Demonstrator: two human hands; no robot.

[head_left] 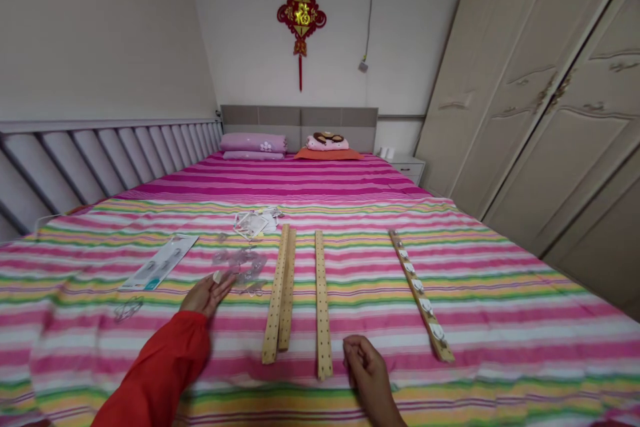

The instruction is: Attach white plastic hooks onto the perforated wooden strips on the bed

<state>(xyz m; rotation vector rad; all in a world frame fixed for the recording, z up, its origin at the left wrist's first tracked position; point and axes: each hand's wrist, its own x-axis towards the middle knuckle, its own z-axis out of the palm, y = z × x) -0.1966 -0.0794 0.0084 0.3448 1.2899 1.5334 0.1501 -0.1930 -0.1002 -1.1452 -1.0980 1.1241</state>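
Observation:
My left hand [209,292], in a red sleeve, stretches its fingers toward a pile of clear plastic pieces [245,263]. A small white piece [217,276] shows against its fingers; whether it is gripped is unclear. My right hand [367,367] is closed with its fingers curled, and any small thing inside is hidden. Just left of it lies a wooden strip [322,307] with rows of holes. Two more drilled strips [276,300] lie side by side, partly overlapping, between the hands. Farther right, a wooden strip [410,270] carries several white round-fronted pieces [425,307] in a row.
A long card package [160,261] lies at the left, with a small clear bag [129,308] below it. Papers and wrappers [257,221] are heaped beyond the plastic pieces. Folded bedding [254,143] rests by the headboard [260,117]. A railing [110,160] borders the left side.

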